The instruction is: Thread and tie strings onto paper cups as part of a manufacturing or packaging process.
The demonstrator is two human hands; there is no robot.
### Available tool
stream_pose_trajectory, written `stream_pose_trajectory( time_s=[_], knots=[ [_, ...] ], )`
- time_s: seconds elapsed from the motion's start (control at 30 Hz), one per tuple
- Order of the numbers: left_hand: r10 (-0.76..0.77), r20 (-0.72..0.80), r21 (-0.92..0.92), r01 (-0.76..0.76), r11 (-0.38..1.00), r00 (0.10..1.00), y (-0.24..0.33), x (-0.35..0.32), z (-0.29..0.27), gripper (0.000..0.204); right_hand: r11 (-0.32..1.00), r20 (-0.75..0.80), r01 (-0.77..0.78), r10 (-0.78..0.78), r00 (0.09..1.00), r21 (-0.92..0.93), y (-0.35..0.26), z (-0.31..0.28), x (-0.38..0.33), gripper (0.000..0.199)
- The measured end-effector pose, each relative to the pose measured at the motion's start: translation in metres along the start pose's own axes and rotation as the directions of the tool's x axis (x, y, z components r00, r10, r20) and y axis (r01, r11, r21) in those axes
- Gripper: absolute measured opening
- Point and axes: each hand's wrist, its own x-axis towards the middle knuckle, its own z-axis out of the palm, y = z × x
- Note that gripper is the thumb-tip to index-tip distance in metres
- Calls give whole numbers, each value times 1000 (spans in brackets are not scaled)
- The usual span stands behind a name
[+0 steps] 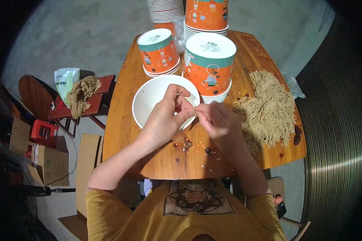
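Observation:
My left hand (167, 112) and my right hand (221, 122) meet over the near right rim of a white bowl (149, 94). Thumb and fingers of each are pinched together, fingertip to fingertip. Between them shows a tiny yellowish bit, too small to name. Right of my right hand lies a big loose heap of beige cord strands (269, 114). Small white and orange beads (201, 154) are scattered on the wood below my hands, with a small dark lump (208, 150) among them.
Upturned orange and green paper tubs stand behind the bowl, a smaller stack (159, 54) and a larger one (210, 66). Two dark brown lumps (297, 138) lie by the right table edge (303, 154). At left, a red bench (104, 86) carries another cord bundle (82, 94).

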Motion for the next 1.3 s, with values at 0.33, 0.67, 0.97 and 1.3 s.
stream_pose_trajectory(
  time_s=[0.33, 0.67, 0.97, 1.3],
  knots=[
    [134, -4, 91, -133, 987, 991, 4, -4, 7, 29, 995, 7, -8, 7, 1000, 99, 10, 11, 1, 19],
    [228, 4, 201, -224, 954, 974, 6, -9, 6, 31, 29, 816, -875, 347, 462, 483, 19, -11, 16, 20],
    [202, 3, 144, -200, 969, 979, 3, -7, 6, 32, 259, 479, -651, 498, 723, 713, 8, 4, -7, 15],
    [162, 6, 124, -161, 979, 987, 5, -8, 6, 29, 13, 640, -701, 397, 658, 713, 19, 1, -8, 15]
  ],
)
